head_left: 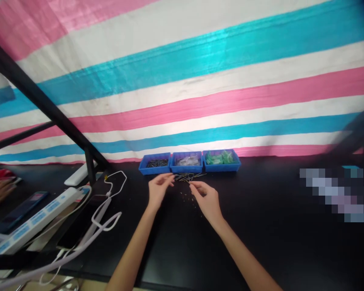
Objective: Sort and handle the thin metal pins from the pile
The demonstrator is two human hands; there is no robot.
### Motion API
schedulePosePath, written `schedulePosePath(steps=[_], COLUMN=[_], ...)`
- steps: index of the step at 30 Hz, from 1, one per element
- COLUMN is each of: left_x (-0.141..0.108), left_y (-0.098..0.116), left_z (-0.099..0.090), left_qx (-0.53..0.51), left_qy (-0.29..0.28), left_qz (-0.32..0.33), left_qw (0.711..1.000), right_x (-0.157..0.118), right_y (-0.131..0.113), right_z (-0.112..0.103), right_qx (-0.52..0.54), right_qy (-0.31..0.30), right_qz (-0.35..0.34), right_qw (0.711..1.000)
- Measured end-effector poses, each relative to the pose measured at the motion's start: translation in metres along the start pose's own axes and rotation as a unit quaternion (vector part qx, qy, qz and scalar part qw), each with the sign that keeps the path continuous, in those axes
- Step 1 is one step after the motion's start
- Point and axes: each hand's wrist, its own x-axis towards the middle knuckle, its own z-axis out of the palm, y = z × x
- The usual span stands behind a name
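Note:
A small pile of thin dark rods [189,176], perhaps screws or drill bits, lies on the black table in front of the blue bins. My left hand [158,190] is at the pile's left end, fingers loosely bent and slightly apart, with nothing visible in them. On the near right side of the pile, my right hand [206,199] has thumb and fingers pinched together; whatever sits between the fingertips is too small to make out. Tiny pale crumbs [185,197] are scattered between the hands.
Three blue bins stand in a row: one with dark thin pieces [144,165], one with clear plastic pieces [186,169], one with green pieces [223,167]. A white power strip [39,220], cables and phones lie left, beside a black frame post [45,99]. Another person's hand [0,192] is far left.

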Motion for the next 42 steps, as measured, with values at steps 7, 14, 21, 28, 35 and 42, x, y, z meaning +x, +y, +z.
schedulePosePath(steps=[7, 14, 21, 28, 35, 42], left_x=[0.053, 0.0, -0.029, -0.027, -0.036, -0.043], left_y=[0.009, 0.002, -0.025, -0.032, -0.023, -0.013], left_z=[-0.018, 0.022, 0.033, 0.034, 0.034, 0.035], left_qx=[0.179, 0.247, 0.239, 0.289, 0.309, 0.339], left_qy=[0.135, 0.047, 0.01, 0.071, 0.045, -0.019], left_qz=[0.059, 0.192, 0.149, 0.158, 0.168, 0.191], left_qw=[0.973, 0.948, 0.959, 0.942, 0.935, 0.921], right_x=[-0.004, -0.015, -0.022, -0.02, -0.019, 0.002], right_y=[-0.014, -0.019, -0.009, -0.004, -0.001, 0.007], right_z=[-0.002, 0.008, 0.018, 0.017, 0.018, -0.004], right_qx=[0.023, 0.025, 0.014, 0.037, 0.032, -0.048], right_qy=[-0.014, -0.053, -0.095, -0.112, -0.106, -0.044], right_qz=[-0.019, -0.035, -0.07, -0.052, -0.046, -0.075], right_qw=[0.999, 0.998, 0.993, 0.992, 0.993, 0.995])
